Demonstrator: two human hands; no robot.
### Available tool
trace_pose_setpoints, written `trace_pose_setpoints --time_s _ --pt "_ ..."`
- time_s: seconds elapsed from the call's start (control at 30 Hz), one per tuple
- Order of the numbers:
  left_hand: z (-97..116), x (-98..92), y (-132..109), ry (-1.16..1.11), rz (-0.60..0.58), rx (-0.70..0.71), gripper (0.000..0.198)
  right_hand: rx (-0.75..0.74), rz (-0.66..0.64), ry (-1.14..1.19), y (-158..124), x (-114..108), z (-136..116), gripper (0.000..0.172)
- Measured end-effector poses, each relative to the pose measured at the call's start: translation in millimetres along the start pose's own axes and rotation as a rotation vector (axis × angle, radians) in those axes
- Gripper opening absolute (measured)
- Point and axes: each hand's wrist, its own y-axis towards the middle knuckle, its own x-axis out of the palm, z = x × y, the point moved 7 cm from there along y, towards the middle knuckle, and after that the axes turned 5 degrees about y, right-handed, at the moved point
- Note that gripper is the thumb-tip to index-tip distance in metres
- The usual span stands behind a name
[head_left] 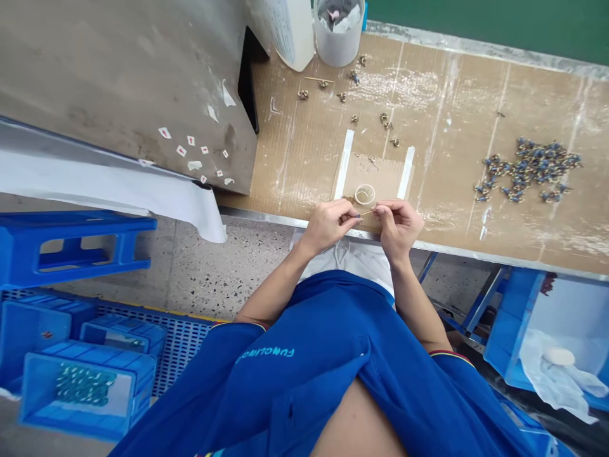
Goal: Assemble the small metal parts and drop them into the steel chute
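Passable cardboard bench top [457, 190] beside the right hand [398, 230], parts heap [526, 170] further right, grey machine housing [143, 82] blocking left

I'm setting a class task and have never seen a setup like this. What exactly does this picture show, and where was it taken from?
No machine here: one camera worn on a person's head looks down at their own hands. The left hand and right hand pinch a thin item, too fine to identify, just below a pale ring on a cardboard square. The cardboard-covered bench also carries a heap of small blue-and-brass parts and a plastic cup. Blue crates sit on the floor.
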Motion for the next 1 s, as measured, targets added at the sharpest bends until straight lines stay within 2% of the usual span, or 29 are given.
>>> trace_pose_setpoints --time_s 0.17,0.4,0.67,0.83,0.9,1.0 --pt "-1.7 1.2 0.1 0.011 -0.017 -0.016 0.018 -0.029 -0.047 -0.076 0.1 1.4 -2.4 0.030" --pt "-2.3 -0.2 -0.4 -0.019 -0.024 -0.022 0.018 -0.195 -0.108 -0.136 0.2 5.4 -19.6 0.023" --pt "-4.4 -0.7 -1.1 -0.104 -0.046 -0.065 0.017 -0.131 -0.139 -0.216 1.2 10.6 -24.8 0.033" --pt "-5.2 -2.3 -1.0 -0.151 -0.041 -0.084 0.016 -0.148 -0.157 -0.201 1.3 12.6 -30.4 0.032" --pt "-7.0 -3.2 -1.3 -0.172 -0.036 -0.103 0.015 -0.135 -0.134 -0.173 5.2 9.1 -29.5 0.031" --pt "-8.8 -5.5 -2.3 -0.205 -0.008 -0.106 0.015 -0.103 -0.024 -0.086 15.4 -1.6 -24.5 0.030"
